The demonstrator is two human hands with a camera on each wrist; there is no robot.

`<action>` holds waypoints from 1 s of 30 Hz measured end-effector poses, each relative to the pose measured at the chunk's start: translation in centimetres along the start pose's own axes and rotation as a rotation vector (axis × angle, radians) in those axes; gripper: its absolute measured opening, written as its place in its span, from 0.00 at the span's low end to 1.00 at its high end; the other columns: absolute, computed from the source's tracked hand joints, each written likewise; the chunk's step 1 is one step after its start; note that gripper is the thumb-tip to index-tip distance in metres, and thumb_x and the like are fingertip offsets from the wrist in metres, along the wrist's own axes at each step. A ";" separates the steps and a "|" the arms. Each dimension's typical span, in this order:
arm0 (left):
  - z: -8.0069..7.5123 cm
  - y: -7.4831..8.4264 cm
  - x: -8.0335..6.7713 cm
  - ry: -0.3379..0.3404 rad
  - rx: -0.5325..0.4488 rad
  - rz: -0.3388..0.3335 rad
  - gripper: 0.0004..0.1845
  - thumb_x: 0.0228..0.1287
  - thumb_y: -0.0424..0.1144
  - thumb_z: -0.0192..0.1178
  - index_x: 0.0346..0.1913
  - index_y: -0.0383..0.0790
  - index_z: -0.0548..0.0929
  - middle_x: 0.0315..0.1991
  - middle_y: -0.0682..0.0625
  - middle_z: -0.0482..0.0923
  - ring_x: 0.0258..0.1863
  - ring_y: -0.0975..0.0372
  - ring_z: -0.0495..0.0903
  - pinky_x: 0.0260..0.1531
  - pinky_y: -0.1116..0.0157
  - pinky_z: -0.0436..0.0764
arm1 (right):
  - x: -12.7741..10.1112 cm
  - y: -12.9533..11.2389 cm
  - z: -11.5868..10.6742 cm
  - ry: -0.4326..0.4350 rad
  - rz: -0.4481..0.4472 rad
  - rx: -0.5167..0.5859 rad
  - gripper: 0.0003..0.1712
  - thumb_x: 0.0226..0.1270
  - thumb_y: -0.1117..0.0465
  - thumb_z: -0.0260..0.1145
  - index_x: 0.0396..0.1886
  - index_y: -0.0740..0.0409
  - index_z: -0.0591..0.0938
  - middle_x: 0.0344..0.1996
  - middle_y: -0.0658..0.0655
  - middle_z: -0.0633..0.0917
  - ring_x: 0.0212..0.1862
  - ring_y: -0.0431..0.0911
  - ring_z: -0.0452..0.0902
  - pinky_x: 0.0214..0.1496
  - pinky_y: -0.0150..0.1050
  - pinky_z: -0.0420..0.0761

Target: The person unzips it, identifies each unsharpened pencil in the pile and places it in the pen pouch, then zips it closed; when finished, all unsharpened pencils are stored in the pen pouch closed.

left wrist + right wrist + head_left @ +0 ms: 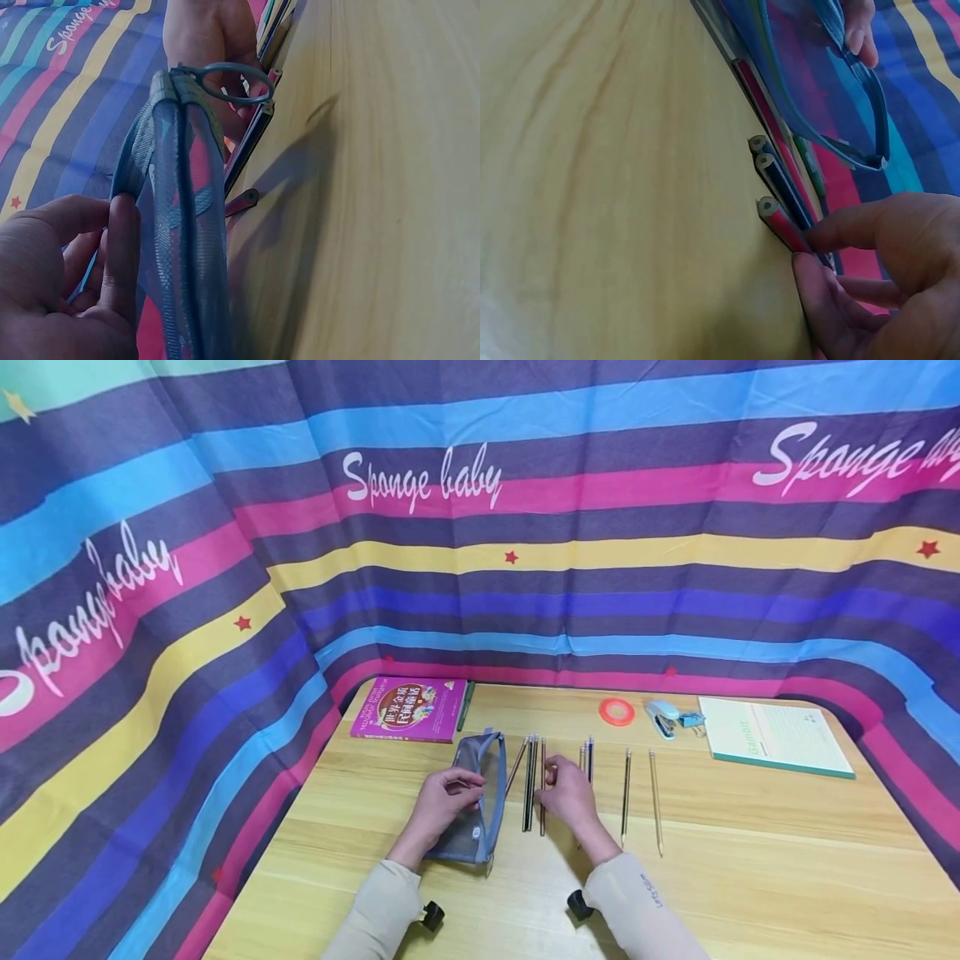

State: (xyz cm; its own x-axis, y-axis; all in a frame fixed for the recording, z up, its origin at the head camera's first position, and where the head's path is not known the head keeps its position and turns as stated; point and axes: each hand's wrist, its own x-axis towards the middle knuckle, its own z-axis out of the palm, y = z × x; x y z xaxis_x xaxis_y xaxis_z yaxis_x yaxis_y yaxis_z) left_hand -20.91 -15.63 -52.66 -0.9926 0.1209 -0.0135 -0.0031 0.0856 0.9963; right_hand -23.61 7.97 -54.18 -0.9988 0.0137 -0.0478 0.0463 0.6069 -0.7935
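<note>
"fingers [851, 227] gripping?"
"right hand [567, 793] pinches a red pencil [784, 223] on the table [750, 868]; left hand [444, 797] pinches the mesh pencil case [465, 839]."
"how far along?"
"case unzipped; other pencils [528, 785] seemingly all left outside."

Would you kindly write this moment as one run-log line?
left hand: pinches edge of mesh pouch | right hand: pinches red pencil | mesh pouch: open | dark pencils: on table

Head cam looks forward-down at the pouch [461, 838] from above; wrist cams [432, 916] face forward way closer, on its near side, both catching it.
</note>
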 end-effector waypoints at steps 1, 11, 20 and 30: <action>0.0 -0.1 0.0 -0.003 0.003 0.005 0.10 0.63 0.22 0.66 0.47 0.23 0.85 0.37 0.39 0.86 0.29 0.66 0.84 0.32 0.70 0.88 | 0.0 0.0 -0.1 -0.001 -0.001 -0.005 0.38 0.48 0.71 0.77 0.63 0.67 0.78 0.36 0.54 0.84 0.37 0.47 0.79 0.43 0.43 0.86; 0.1 -0.2 0.0 -0.004 0.011 0.002 0.10 0.63 0.23 0.67 0.47 0.24 0.86 0.36 0.42 0.86 0.29 0.66 0.84 0.32 0.70 0.88 | 0.0 0.2 -0.7 -0.012 0.009 0.016 0.31 0.51 0.68 0.78 0.57 0.71 0.80 0.33 0.58 0.87 0.32 0.46 0.83 0.34 0.38 0.88; 0.2 -0.3 0.1 -0.003 0.018 0.008 0.10 0.64 0.23 0.66 0.47 0.23 0.86 0.37 0.40 0.86 0.29 0.66 0.84 0.32 0.69 0.88 | -0.3 0.5 -1.1 -0.059 0.081 0.304 0.25 0.61 0.73 0.71 0.59 0.72 0.78 0.36 0.63 0.85 0.28 0.49 0.86 0.29 0.39 0.90; 0.3 -0.3 0.2 -0.003 0.011 0.011 0.10 0.63 0.23 0.66 0.47 0.23 0.86 0.35 0.44 0.86 0.30 0.66 0.84 0.32 0.69 0.88 | -0.3 -0.2 -1.8 -0.065 0.102 0.536 0.26 0.63 0.76 0.66 0.61 0.71 0.74 0.38 0.61 0.80 0.31 0.52 0.84 0.35 0.44 0.91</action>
State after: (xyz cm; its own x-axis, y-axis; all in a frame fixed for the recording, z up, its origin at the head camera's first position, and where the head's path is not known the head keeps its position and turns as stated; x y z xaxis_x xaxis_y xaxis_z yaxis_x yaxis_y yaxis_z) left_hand -21.10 -15.38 -52.95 -0.9922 0.1244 -0.0029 0.0090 0.0953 0.9954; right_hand -23.35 9.26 -52.96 -0.9863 -0.0080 -0.1649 0.1630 0.1149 -0.9799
